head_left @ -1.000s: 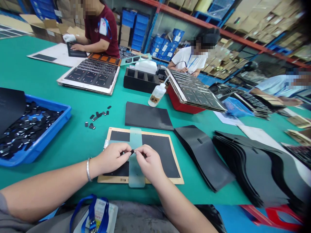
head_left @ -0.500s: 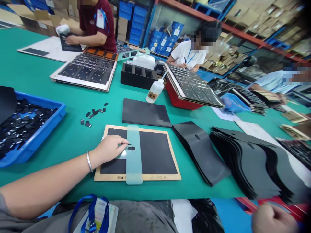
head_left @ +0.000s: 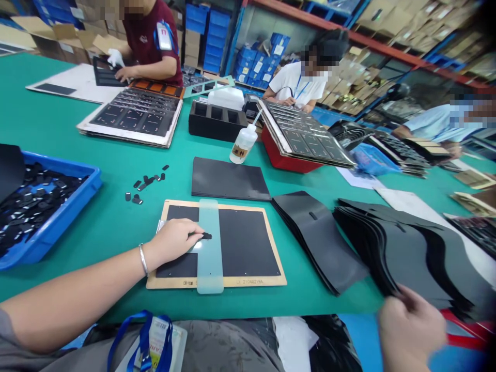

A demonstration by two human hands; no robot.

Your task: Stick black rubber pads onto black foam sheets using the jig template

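1. The left hand (head_left: 172, 240) is resting on the tan-framed board (head_left: 251, 282), its fingers (head_left: 189, 233) lying close together, with their tips meeting a small black piece (head_left: 206, 236). Whether they are pinching it, I cannot tell.
2. That piece is sitting against the frosted translucent strip (head_left: 210, 258), above the matte black sheet (head_left: 248, 243) on the board. Keeping the fingertips low and steady looks like the sound way of placing it squarely.
3. The right hand (head_left: 411, 323), blurred, is hovering at the edge of the stacked, flexible black sheets (head_left: 391, 248), its fingers (head_left: 403, 305) curling; their grip is unclear.
4. More black pieces (head_left: 31, 217) are heaped in the blue plastic tray (head_left: 50, 232) beside the hands, on the smooth green surface (head_left: 89, 206).
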